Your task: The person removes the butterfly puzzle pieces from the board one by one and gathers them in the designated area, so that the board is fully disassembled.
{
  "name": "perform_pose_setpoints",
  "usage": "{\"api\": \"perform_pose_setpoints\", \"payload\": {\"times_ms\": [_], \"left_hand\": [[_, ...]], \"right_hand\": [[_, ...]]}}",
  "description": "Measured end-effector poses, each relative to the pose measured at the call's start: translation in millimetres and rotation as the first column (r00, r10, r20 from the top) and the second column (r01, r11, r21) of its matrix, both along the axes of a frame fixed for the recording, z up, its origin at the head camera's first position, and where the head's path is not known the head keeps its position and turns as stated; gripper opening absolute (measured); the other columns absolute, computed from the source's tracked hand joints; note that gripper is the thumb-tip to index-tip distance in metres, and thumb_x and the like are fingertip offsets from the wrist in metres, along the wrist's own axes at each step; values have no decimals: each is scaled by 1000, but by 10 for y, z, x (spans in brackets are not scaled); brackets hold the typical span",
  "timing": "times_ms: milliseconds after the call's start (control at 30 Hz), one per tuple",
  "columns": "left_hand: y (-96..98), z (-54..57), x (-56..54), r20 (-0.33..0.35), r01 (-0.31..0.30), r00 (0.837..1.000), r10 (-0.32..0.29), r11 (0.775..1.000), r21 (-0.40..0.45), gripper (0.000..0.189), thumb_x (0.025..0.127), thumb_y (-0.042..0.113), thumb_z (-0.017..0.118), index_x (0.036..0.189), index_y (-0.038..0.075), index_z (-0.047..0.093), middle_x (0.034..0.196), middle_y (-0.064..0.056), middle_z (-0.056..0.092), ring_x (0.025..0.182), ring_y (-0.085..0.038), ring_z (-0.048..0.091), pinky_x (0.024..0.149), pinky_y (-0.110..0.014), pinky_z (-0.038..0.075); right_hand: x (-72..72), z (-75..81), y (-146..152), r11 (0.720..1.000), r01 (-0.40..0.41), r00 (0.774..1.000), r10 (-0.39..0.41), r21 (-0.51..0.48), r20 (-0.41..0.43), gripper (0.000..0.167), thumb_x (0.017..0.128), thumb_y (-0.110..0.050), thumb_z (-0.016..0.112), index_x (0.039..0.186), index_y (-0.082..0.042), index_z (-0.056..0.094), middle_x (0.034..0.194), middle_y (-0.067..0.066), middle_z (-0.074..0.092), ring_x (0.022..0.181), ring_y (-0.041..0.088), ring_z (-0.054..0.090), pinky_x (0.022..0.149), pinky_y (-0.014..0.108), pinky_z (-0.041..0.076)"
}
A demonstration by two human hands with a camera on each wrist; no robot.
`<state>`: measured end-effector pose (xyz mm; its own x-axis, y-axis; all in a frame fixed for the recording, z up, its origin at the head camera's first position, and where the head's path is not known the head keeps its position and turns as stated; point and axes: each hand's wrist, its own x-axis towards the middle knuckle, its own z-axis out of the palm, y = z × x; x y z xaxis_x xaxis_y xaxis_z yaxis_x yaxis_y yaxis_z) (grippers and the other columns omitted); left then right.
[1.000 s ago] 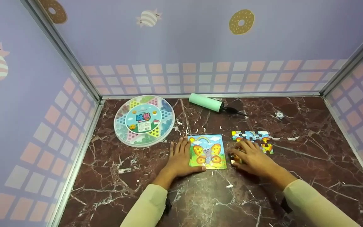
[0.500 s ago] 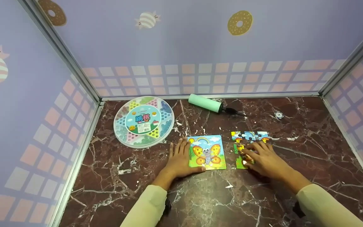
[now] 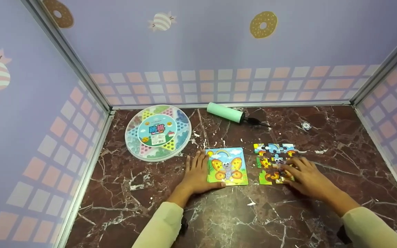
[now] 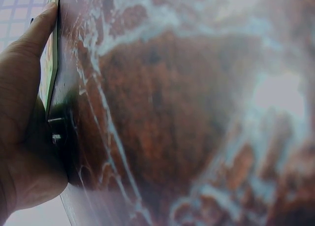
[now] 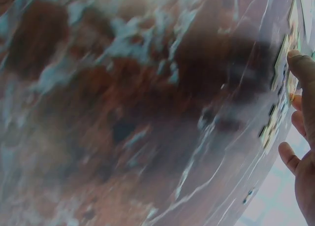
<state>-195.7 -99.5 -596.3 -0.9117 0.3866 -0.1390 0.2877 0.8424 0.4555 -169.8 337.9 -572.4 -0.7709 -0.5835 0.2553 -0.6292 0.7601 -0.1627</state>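
A square butterfly picture board (image 3: 227,166) lies on the tabletop. My left hand (image 3: 195,174) rests flat along its left side, fingers straight and thumb across its lower edge; the left wrist view shows that thumb (image 4: 37,34) beside the board's edge. To the right of the board, several jigsaw pieces (image 3: 265,177) with matching butterfly art lie in loose rows, small gaps between them. At the lower right of these, my right hand (image 3: 307,179) pinches a jigsaw piece (image 3: 289,174) between thumb and fingers. The right fingers partly cover the pieces beneath.
A round Chinese checkers box (image 3: 158,132) stands at the back left. Near the back wall lies a mint-green hand pump (image 3: 225,112) with a black nozzle. A small round white-and-black disc (image 3: 305,125) sits behind the pieces. Patterned walls border the marble-look table (image 3: 233,220).
My right hand has moved rightward along the bottom of the jigsaw pieces, uncovering left and middle pieces in the lower rows. My left hand has stayed on the board.
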Motion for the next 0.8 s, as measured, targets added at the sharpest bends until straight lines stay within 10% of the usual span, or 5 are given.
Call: {"api": "perform_pose_setpoints", "payload": {"times_ms": [800], "left_hand": [[20, 92, 30, 0, 5, 1000, -5, 998, -63, 129, 87, 83, 72, 175, 2, 22, 186, -20, 14, 174, -42, 7, 139, -69, -1]], "right_hand": [[89, -69, 291, 1000, -1, 999, 0, -22, -48, 46, 86, -19, 95, 128, -11, 79, 128, 15, 71, 112, 33, 60, 88, 62, 53]]}}
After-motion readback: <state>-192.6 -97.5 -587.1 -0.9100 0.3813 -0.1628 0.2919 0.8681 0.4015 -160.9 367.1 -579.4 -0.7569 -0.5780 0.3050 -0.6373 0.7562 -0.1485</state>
